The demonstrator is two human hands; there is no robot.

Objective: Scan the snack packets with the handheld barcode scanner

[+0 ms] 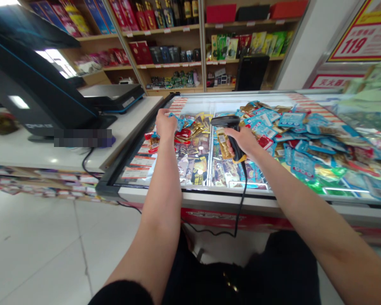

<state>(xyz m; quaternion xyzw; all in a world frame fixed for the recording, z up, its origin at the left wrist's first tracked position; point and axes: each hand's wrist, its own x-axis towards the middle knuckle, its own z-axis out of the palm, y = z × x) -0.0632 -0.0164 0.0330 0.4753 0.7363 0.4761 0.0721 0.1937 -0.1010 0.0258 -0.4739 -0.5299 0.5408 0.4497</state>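
Note:
My right hand (243,142) is wrapped round the grip of a black barcode scanner (226,122), whose head points left over the glass lid of a chest freezer (209,195). A black cable hangs from the scanner down past the freezer's front edge. My left hand (165,123) is closed on a blue packet (178,123) held just above the lid, a short way left of the scanner's head. Several blue, gold and red snack packets (292,140) lie spread over the lid around both hands.
A white counter (34,150) on the left carries a black point-of-sale screen (34,93) and a flat black device (112,96). Wooden shelves (178,46) of boxed goods fill the back wall. A red-and-yellow price sign (365,34) hangs at upper right. White tiled floor lies lower left.

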